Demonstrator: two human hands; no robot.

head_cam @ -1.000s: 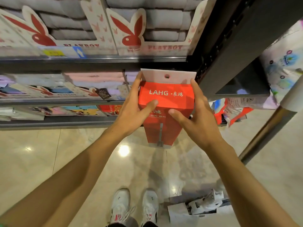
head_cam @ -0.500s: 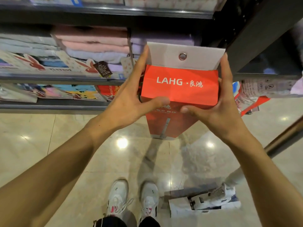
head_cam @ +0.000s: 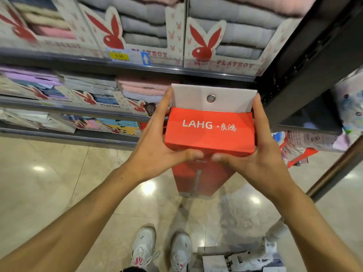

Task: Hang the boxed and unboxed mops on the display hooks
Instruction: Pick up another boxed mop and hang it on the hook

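A tall red mop box (head_cam: 209, 132) marked LAHG hangs upright in front of me, seen from its top end. Its white flap (head_cam: 188, 99) stands up at the back with a metal eyelet (head_cam: 210, 98) in it. My left hand (head_cam: 157, 146) grips the box's left side, thumb across the near edge. My right hand (head_cam: 257, 154) grips the right side the same way. An unboxed mop head (head_cam: 253, 258), white and grey, lies on the floor at the lower right, with its handle (head_cam: 334, 171) rising to the right. No display hook is visible.
Shelves (head_cam: 125, 69) of folded towels in rabbit-logo cartons fill the left and top. A black upright post (head_cam: 306, 61) stands at the right, with packaged goods (head_cam: 306, 142) beyond it. My white shoes (head_cam: 163, 250) stand on the glossy tile floor below the box.
The box has come closer to me and my view has tilted up, bringing the upper towel shelf back into sight. Both hands keep the same hold.
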